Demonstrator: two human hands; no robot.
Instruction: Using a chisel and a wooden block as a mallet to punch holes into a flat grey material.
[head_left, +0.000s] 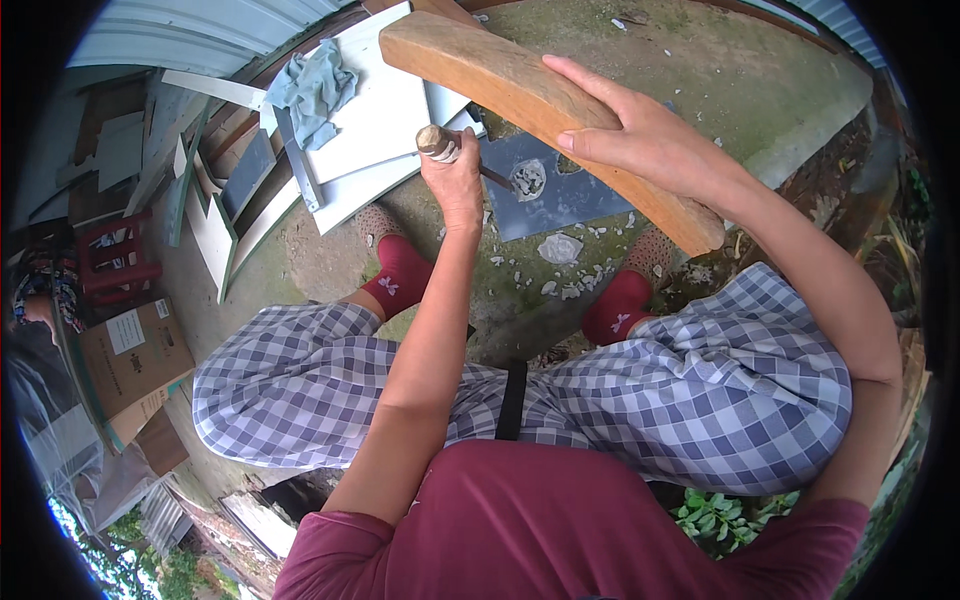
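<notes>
My left hand (pixel 455 185) is wrapped round the wooden handle of a chisel (pixel 438 143), whose thin metal shaft slants down to the right. Its tip meets or nearly meets a rough, whitish round patch in a dark grey board (pixel 545 212) lying on the ground between my feet. My right hand (pixel 640 140) grips a long, thick wooden block (pixel 500 75) from its right side, thumb on top. Raised above the board, the block runs from upper left to lower right and hides part of it. White chips (pixel 562 249) are scattered beside the board.
White panels (pixel 385 100) lie stacked at upper left with a blue-grey cloth (pixel 312 90) on them. Offcuts (pixel 245 185) lean nearby. A cardboard box (pixel 137 350) and a red plastic stool (pixel 118 258) stand at far left. Green plants (pixel 725 520) grow at lower right.
</notes>
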